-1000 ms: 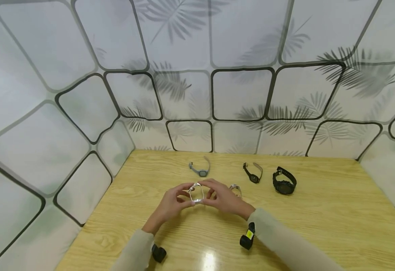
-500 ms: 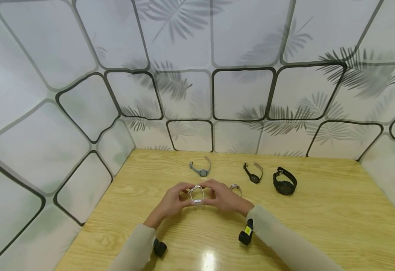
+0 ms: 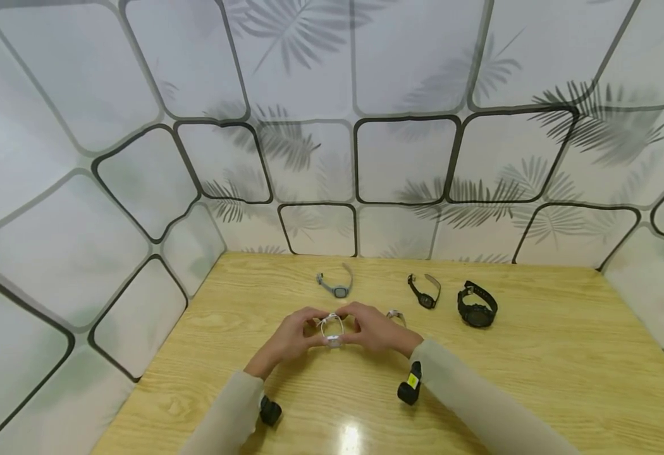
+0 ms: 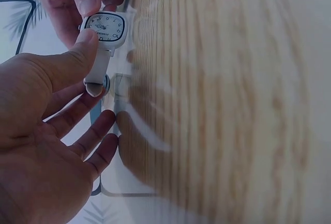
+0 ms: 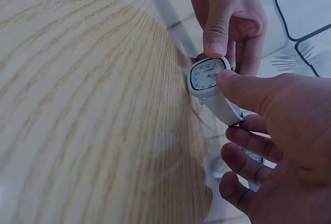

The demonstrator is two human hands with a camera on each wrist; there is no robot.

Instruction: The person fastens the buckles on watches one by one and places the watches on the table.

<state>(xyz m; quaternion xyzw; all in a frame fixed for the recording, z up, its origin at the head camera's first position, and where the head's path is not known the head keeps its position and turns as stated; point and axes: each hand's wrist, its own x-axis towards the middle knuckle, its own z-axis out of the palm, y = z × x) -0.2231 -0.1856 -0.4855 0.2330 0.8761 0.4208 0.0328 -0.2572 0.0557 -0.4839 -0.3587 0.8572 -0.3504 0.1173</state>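
Observation:
A white wristwatch point(image 3: 334, 341) with a rounded square dial is held between both hands over the table. Its strap forms a loop behind the dial. My left hand point(image 3: 293, 337) pinches one side, with its thumb on the dial's edge and its fingers at the strap. From the other side my right hand point(image 3: 376, 330) pinches it the same way. In the left wrist view the watch dial point(image 4: 106, 26) shows black numerals, with both thumbs at its rim. The right wrist view shows the dial point(image 5: 207, 75) tilted and the strap running back to the right hand's fingers.
On the wooden table point(image 3: 537, 379) behind the hands lie a grey-blue watch point(image 3: 340, 291), a slim black watch point(image 3: 425, 300) and a bulky black watch point(image 3: 477, 315). Another watch point(image 3: 396, 315) is partly hidden behind the right hand. A patterned cloth point(image 3: 406, 161) encloses the table.
The white watch has tipped slightly, so its dial faces up more and sits a little lower in the head view. Both hands keep their grip; the other watches stay put.

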